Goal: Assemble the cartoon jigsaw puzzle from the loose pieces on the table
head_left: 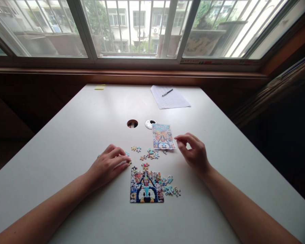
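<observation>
A partly assembled jigsaw puzzle [146,188] lies flat before me, its lower rows joined and its upper edge uneven. My left hand [110,161] rests on the table to its upper left. Its fingers are loosely bent and apart, with the tips at a few loose puzzle pieces [127,154]. To the right, my right hand [194,150] is raised in a pinch, thumb and index finger together; anything between them is too small to make out. Those fingertips are just right of the picture card [162,135], which shows the same cartoon dog's face.
Loose pieces [150,154] lie between puzzle and card, and others [171,189] right of the puzzle. Behind are an open cable hole [132,124] and a round metal grommet [149,124]. Paper sheets [167,101], a pen [167,92] and a yellow note [100,87] lie farther back.
</observation>
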